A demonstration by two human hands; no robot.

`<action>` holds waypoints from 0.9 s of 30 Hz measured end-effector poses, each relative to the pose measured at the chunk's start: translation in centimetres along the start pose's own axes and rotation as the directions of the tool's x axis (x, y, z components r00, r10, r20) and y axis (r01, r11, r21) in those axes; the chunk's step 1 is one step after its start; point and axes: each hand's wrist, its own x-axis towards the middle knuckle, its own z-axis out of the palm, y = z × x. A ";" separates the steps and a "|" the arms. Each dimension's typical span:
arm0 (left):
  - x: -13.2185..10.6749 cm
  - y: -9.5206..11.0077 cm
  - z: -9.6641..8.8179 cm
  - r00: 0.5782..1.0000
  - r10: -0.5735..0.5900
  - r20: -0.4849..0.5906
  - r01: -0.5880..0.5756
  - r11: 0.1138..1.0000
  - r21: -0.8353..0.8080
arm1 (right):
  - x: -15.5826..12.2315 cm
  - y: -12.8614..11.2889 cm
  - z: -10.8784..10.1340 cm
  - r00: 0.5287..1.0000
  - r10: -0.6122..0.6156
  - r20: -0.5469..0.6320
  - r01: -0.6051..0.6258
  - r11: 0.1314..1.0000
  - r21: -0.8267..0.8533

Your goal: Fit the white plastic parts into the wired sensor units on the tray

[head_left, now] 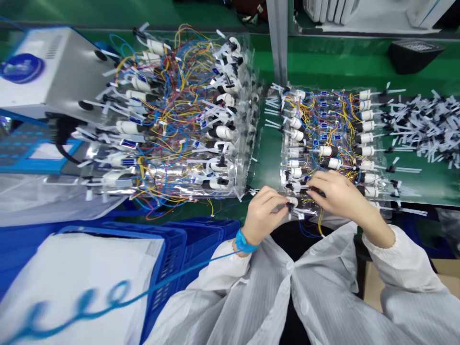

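Hands (264, 215) (341, 196) on wired bundles (323, 139) — green bench (268, 158), blue crates (201, 235) beside.

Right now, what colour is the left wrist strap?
Blue wrist strap, best in the head view.

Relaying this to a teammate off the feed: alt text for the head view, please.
The left hand pinches a white cylindrical part with a black end; the right hand rests on neighbouring parts, all trailing coloured wires in clear plastic on a green bench mat. A larger wired batch lies to the left. A blue strap circles the left wrist.
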 end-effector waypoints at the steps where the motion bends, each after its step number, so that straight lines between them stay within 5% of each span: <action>1: 0.0 0.0 0.3 0.999 -0.021 -0.029 0.021 1.000 -0.018 | 0.0 0.1 0.0 1.000 -0.007 0.001 0.007 1.000 0.008; 8: 0.7 -0.4 1.2 0.998 -0.053 -0.035 0.055 0.997 0.061 | -2.5 -1.9 -1.5 0.961 -0.003 -0.275 0.012 0.999 0.032; 16: 1.1 -0.8 0.6 1.000 -0.013 0.015 0.012 1.000 0.024 | -5.0 -4.9 2.4 0.979 0.057 -0.197 -0.076 0.993 -0.092; 22: 0.1 -0.9 0.4 0.997 0.010 0.077 -0.020 0.991 0.131 | -5.1 -3.6 0.8 0.971 0.019 -0.240 -0.006 0.999 0.053; 27: -0.2 -1.2 0.1 0.979 0.093 0.182 -0.132 0.968 0.214 | -4.9 -3.8 1.1 0.988 0.042 -0.148 -0.049 0.998 -0.041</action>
